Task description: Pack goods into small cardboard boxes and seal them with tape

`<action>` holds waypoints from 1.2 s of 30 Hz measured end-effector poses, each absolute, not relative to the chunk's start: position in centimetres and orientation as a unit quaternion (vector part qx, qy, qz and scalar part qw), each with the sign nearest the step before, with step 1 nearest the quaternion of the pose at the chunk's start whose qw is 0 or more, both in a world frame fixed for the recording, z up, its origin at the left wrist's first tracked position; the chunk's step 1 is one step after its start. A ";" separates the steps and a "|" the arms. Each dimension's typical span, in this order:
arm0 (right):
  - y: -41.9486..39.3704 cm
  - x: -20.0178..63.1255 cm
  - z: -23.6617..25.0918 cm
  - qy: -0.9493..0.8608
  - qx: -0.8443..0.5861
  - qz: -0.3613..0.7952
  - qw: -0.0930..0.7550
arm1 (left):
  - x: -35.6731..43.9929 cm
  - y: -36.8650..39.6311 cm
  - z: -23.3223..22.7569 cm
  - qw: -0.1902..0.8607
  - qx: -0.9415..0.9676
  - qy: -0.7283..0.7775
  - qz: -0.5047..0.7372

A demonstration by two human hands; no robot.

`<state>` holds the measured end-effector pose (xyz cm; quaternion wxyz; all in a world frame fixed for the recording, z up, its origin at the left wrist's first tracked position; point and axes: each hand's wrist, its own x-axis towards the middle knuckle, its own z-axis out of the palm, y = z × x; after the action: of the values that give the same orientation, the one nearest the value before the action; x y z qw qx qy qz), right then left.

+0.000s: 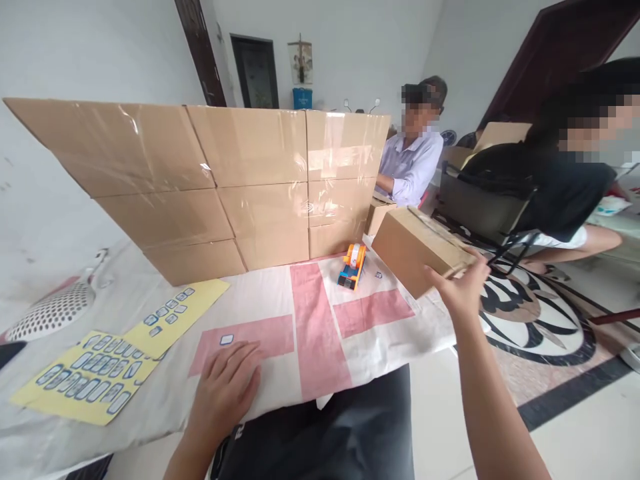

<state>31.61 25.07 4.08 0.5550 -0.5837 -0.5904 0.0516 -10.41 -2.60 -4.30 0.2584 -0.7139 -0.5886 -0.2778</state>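
Cardboard fills most of what we see: sealed, taped boxes [240,180] are stacked as a wall well beyond both our hands, packed edge to edge so they stay upright. Our right hand [463,287] reaches out past the table's edge and grips one small carton [417,247] by its near lower corner, fingers curled under it and thumb on the side, holding it tilted in the air. Just left of that carton, an orange tape dispenser [352,265] stands on the cloth [310,333]. Our left hand [225,390] lies flat and relaxed on the cloth, fingers spread, holding nothing; a small label [227,339] sits just ahead of its fingertips. Further left of it lie yellow label sheets [90,377], laid flat for easy peeling, we judge.
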 end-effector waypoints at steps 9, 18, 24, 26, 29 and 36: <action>37.9 25.3 1.1 -0.662 -0.627 0.170 0.374 | -11.3 -2.3 -5.2 0.248 -0.707 -0.591 -0.297; 40.3 23.5 -3.2 -0.733 -0.591 0.182 0.282 | -10.7 -2.0 -5.0 0.214 -0.668 -0.638 -0.317; 40.7 23.3 -4.5 -0.746 -0.571 0.201 0.279 | -12.9 -2.2 -4.8 0.191 -0.551 -0.693 -0.423; 40.4 23.8 -4.5 -0.729 -0.580 0.210 0.298 | -14.6 -2.6 -4.3 0.182 -0.502 -0.729 -0.428; 40.1 24.7 -4.4 -0.696 -0.605 0.213 0.322 | -17.7 -3.6 -3.5 0.189 -0.444 -0.776 -0.406; 39.6 26.6 -4.6 -0.690 -0.614 0.149 0.353 | -21.2 -4.5 -5.4 0.034 -0.282 -0.952 -0.111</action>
<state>26.56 39.60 -4.57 0.3526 -0.6143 -0.6901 0.1488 -21.24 -4.53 -5.37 0.0338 -0.2823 -0.9522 -0.1113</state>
